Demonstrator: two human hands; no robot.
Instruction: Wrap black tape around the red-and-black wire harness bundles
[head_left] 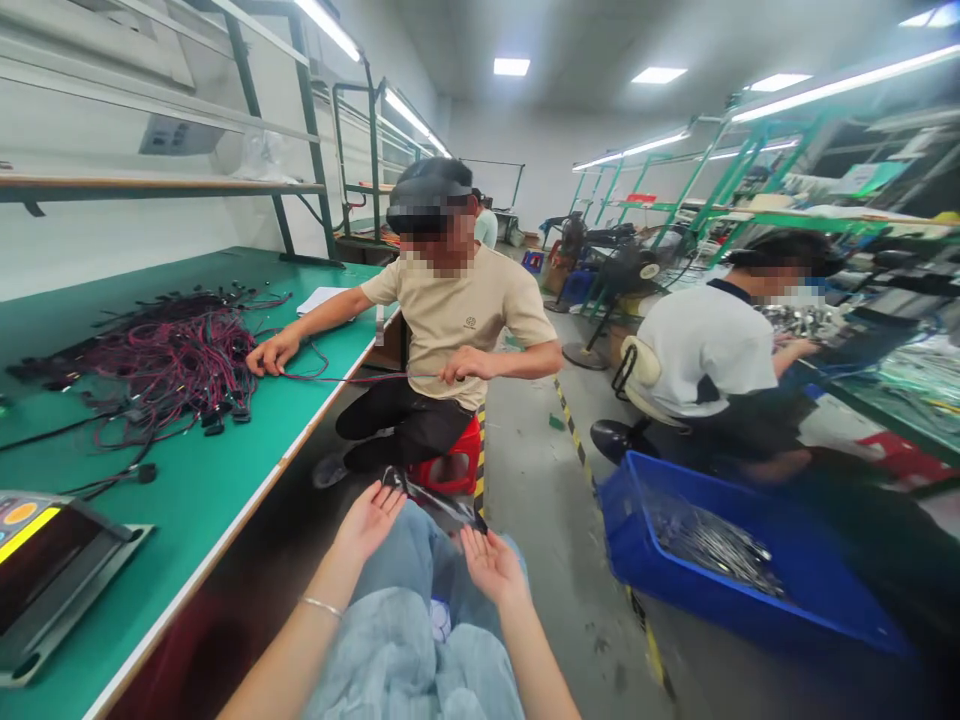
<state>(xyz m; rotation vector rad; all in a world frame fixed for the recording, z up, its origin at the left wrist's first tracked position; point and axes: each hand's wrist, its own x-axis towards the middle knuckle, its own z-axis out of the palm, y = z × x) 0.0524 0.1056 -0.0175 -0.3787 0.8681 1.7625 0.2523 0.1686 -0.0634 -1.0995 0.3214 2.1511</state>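
My left hand and my right hand are held palm up over my denim-clad lap, with the fingers spread. A thin black strip of cable or sleeving spans between them, its ends reaching my fingertips. I cannot tell if it is gripped. Across the green workbench lies a tangled heap of red and black wires with black connectors. A seated co-worker has one hand on the heap and pulls a wire out with the other.
A blue crate of metal-looking parts sits on the floor to my right, beside a second seated worker. A dark-screened device rests on the bench near me. Yellow-and-black tape marks the aisle, and green racks line both walls.
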